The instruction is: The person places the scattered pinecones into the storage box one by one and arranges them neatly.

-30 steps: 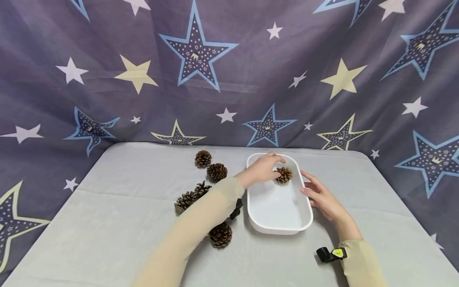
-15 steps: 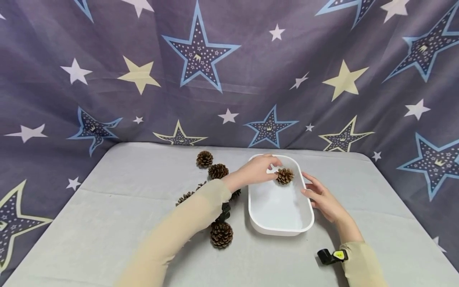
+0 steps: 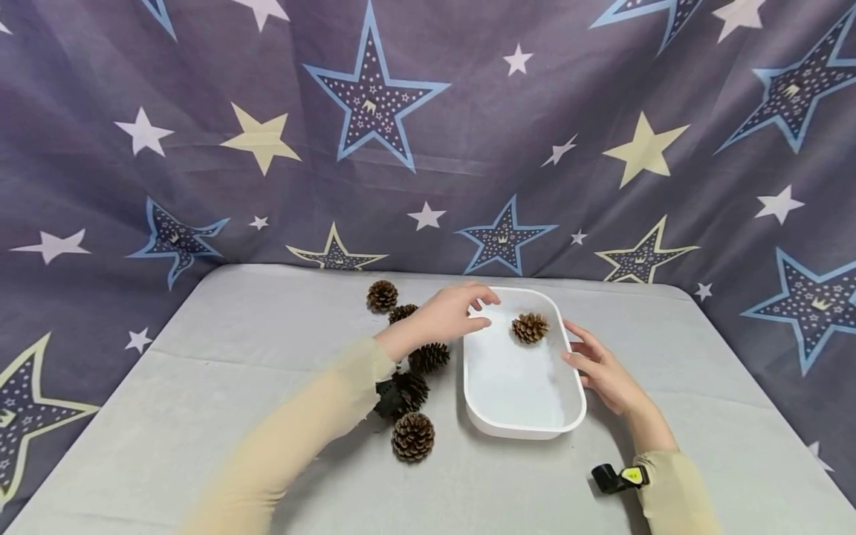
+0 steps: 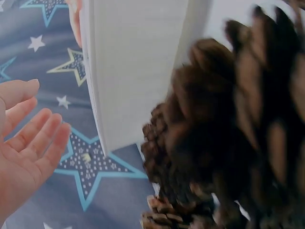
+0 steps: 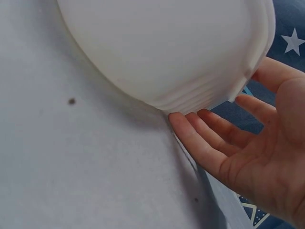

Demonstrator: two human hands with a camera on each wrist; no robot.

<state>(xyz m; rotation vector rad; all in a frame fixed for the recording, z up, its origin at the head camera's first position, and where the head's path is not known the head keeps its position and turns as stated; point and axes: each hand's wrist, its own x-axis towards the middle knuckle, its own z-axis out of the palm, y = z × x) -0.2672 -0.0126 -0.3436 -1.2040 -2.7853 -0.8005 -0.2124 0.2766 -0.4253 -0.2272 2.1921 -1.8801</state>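
Note:
A white rectangular plastic box (image 3: 524, 429) stands on the table with one brown pine cone (image 3: 530, 328) inside, near its far end. Over the box's far left rim hangs my left hand (image 3: 449, 312), apart from that cone, thumb and fingers spread and holding nothing. The left wrist view also shows this left hand (image 4: 33, 148) as open and bare. My right hand (image 3: 605, 375) touches the outer right side of the box with its fingertips. In the right wrist view its fairly straight fingers (image 5: 209, 143) rest against the white wall, with the thumb by the rim.
Left of the box, several pine cones lie in a loose row, among them a far one (image 3: 383, 296) and a near one (image 3: 412, 438). Blurred cones (image 4: 205, 105) loom large in the left wrist view. Behind the grey-covered table (image 3: 160, 416) hangs a star-patterned cloth (image 3: 428, 134).
My left hand has come off the pine cone in the box and moved left to the rim. The cone stays inside. My right hand keeps its place on the box.

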